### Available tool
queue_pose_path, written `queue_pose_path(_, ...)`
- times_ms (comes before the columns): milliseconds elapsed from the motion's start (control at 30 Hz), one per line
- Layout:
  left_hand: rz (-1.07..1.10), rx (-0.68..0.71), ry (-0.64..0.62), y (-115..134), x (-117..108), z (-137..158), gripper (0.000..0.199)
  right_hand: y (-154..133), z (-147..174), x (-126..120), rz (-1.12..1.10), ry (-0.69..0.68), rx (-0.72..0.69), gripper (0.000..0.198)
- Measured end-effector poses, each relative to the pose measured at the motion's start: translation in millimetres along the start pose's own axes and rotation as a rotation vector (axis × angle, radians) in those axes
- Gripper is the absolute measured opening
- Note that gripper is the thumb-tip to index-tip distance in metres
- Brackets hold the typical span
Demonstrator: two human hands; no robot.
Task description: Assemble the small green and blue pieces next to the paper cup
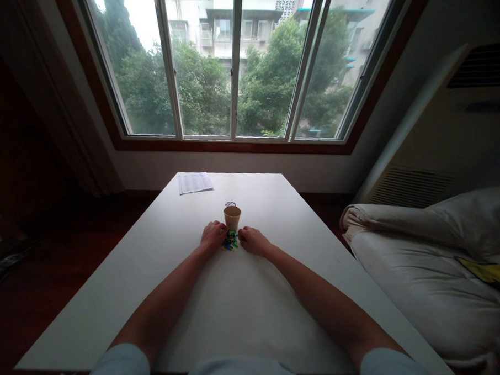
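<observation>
A brown paper cup [232, 217] stands upright on the white table [234, 304]. Right in front of it lies a small heap of tiny green, blue and dark pieces [231, 241], too small to name for certain. My left hand [213, 235] rests at the heap's left edge with its fingers curled together, close to the cup. On the other side, my right hand [253, 240] is closed too, its fingertips beside the heap's right edge. Whatever the fingers of either hand may hold is too small to make out.
Just behind the cup lies a thin dark loop [230, 204]. Sheets of printed paper [195, 182] lie at the table's far left corner. To the right stands a pale padded sofa [422, 257]; a wide window [232, 66] is beyond the table.
</observation>
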State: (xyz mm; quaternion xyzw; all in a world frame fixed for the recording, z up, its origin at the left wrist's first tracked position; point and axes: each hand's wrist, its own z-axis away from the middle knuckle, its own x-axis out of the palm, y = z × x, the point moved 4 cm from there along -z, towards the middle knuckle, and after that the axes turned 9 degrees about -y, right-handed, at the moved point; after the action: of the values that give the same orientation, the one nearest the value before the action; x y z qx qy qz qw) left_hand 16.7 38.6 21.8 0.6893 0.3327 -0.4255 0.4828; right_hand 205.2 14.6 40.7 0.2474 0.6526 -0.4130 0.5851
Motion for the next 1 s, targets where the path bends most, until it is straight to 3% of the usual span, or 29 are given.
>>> queue_pose_path(267,-0.004,-0.009,-0.004,1.0,-0.9,0.9,0.022,4.8,0.1,-3.2,0.035,0.052,0.104,0.016)
queue_pose_path(600,-0.014,0.000,-0.001,0.1,0.2,-0.5,0.021,-2.6,3.6,-8.3,0.096,-0.052,0.095,0.024)
queue_pose_path(1000,-0.008,-0.005,-0.004,-0.4,0.3,-0.3,0.022,-5.8,11.0,-11.3,0.108,-0.083,0.015,0.029)
